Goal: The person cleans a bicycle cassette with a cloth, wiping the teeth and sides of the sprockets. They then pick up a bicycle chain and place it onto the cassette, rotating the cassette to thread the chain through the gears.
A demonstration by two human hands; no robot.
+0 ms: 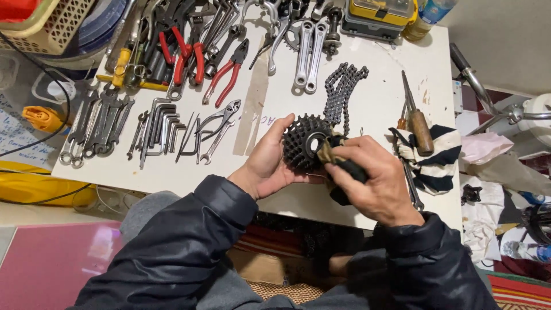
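Head view: my left hand (267, 163) cups black gear cluster (304, 146) above white table (172, 172) edge. My right hand (373, 178) clamps dark-handled brush (344, 169) against cluster (bristles at centre hole). Chain (342, 95) lies just behind.

A dark, toothed sprocket cluster (304, 148) stands on edge above the white board, a black-handled brush (343, 166) against it.

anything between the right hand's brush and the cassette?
Nothing visible. The left hand cups the cassette from its left; the brush in the right hand already meets the cassette's centre. The chain lies behind, clear.
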